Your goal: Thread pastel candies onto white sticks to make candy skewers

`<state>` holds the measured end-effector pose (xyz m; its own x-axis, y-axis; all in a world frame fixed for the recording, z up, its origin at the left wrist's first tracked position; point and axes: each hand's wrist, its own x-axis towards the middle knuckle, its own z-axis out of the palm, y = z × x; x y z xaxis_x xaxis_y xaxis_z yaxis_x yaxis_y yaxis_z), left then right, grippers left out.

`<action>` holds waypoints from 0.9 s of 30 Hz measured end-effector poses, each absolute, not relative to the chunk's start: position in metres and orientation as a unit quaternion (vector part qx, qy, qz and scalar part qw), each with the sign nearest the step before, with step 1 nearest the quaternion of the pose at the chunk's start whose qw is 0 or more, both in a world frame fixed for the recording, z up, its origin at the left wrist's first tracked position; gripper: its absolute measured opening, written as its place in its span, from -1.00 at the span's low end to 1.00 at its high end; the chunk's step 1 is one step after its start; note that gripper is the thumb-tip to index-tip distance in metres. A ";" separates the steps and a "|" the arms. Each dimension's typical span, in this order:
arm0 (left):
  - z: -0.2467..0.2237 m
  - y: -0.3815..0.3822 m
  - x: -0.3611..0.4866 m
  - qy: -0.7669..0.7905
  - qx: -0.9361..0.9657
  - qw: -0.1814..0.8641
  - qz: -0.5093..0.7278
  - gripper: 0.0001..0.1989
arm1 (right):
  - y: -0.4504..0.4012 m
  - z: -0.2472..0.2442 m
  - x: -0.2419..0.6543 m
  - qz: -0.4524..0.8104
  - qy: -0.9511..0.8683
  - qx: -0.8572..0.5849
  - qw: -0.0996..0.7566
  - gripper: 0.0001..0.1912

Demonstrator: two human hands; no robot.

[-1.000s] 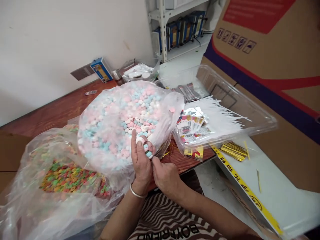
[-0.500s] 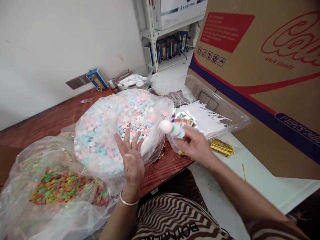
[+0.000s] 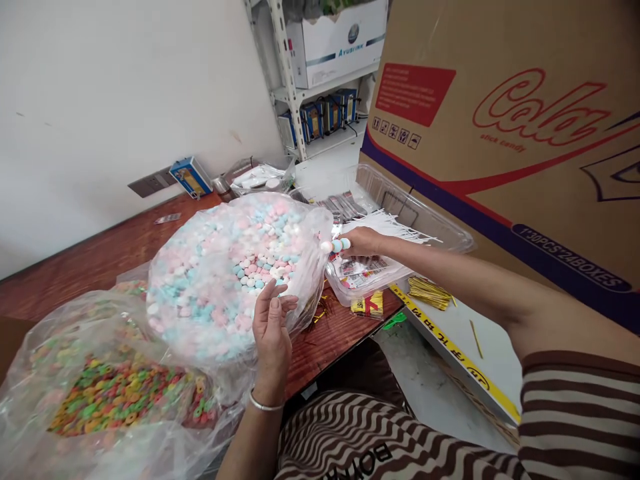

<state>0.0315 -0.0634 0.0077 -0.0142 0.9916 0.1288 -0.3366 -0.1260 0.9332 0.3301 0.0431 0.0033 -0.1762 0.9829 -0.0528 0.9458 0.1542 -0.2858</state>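
My right hand (image 3: 364, 241) is closed around a short row of pastel candies (image 3: 335, 245), white and pale blue, that look threaded together. It is over the near part of a clear plastic tray (image 3: 463, 239), close to the white sticks (image 3: 400, 227) lying inside; any stick within the grip is hidden. My left hand (image 3: 273, 327) holds nothing, its fingers loosely apart, at the near edge of a large clear bag (image 3: 315, 230). Pink, white and blue candies (image 3: 265, 267) fill that bag and show through its opening.
At the left lies another clear bag (image 3: 30, 373) with colourful ring-shaped pieces (image 3: 110, 397). Gold twist ties (image 3: 429, 293) rest right of the tray, and a tied bundle (image 3: 367, 305) sits before it. A tall cardboard box (image 3: 500, 160) walls off the right side; a shelf (image 3: 330, 147) stands behind.
My right hand has moved away from me, over the tray, taking the candies along. My left hand has lowered slightly and turned, its fingers less spread. The view has shifted right.
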 end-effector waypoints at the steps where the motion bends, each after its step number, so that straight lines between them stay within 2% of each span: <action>1: 0.007 -0.064 0.032 0.376 0.437 0.549 0.605 -0.68 | 0.043 0.002 0.331 0.122 -0.751 -0.645 0.070 -0.74; 9: 0.003 -0.077 0.037 0.402 0.445 0.560 0.572 -0.72 | 0.026 0.019 0.343 0.058 -0.705 -0.702 0.075 -0.81; 14: 0.006 -0.103 0.051 0.388 0.512 0.602 0.475 -0.70 | -0.003 0.040 0.351 -0.007 -0.657 -0.741 0.141 -0.75; 16: 0.008 -0.115 0.063 0.365 0.539 0.648 0.396 -0.67 | -0.016 0.048 0.352 -0.025 -0.623 -0.752 0.213 -0.72; 17: 0.010 -0.120 0.070 0.349 0.546 0.678 0.346 -0.65 | -0.023 0.052 0.350 -0.020 -0.596 -0.752 0.281 -0.72; 20: 0.011 -0.131 0.098 0.295 0.524 0.763 0.236 -0.55 | -0.054 0.059 0.334 0.078 -0.466 -0.673 0.569 -0.71; 21: 0.011 -0.133 0.108 0.278 0.503 0.785 0.230 -0.49 | -0.068 0.060 0.325 0.136 -0.433 -0.631 0.629 -0.71; 24: 0.016 -0.138 0.136 0.210 0.416 0.839 0.283 -0.34 | -0.115 0.056 0.295 0.294 -0.391 -0.533 0.691 -0.70; 27: 0.027 -0.145 0.149 0.151 0.359 0.856 0.340 -0.42 | -0.158 0.045 0.268 0.368 -0.361 -0.529 0.674 -0.68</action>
<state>0.1488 -0.1447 0.0265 0.7231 0.6906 -0.0138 -0.4745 0.5112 0.7166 0.2680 -0.1583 0.0452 0.4693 0.8777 0.0967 -0.1142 0.1689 -0.9790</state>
